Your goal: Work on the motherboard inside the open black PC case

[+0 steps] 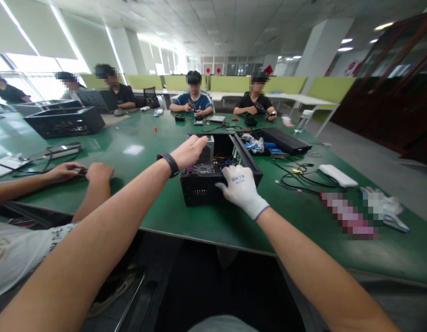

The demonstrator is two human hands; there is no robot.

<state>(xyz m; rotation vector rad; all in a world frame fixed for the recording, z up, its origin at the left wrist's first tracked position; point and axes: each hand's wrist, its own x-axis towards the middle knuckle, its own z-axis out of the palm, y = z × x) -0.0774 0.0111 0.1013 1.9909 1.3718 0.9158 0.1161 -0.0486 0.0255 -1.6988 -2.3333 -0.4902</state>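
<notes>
Mid-frame, the power supply unit (209, 150) lies just right of the nearer left hand (191, 151), curled, grip unclear. The gloved right hand (241, 184) grasps the computer case's (199, 192) near edge.

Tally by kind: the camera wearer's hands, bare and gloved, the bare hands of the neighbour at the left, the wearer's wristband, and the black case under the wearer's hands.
Wearer's bare left hand: 1
Wearer's gloved right hand: 1
Neighbour's bare hands: 2
Wristband: 1
Case: 1
Total: 6
</notes>
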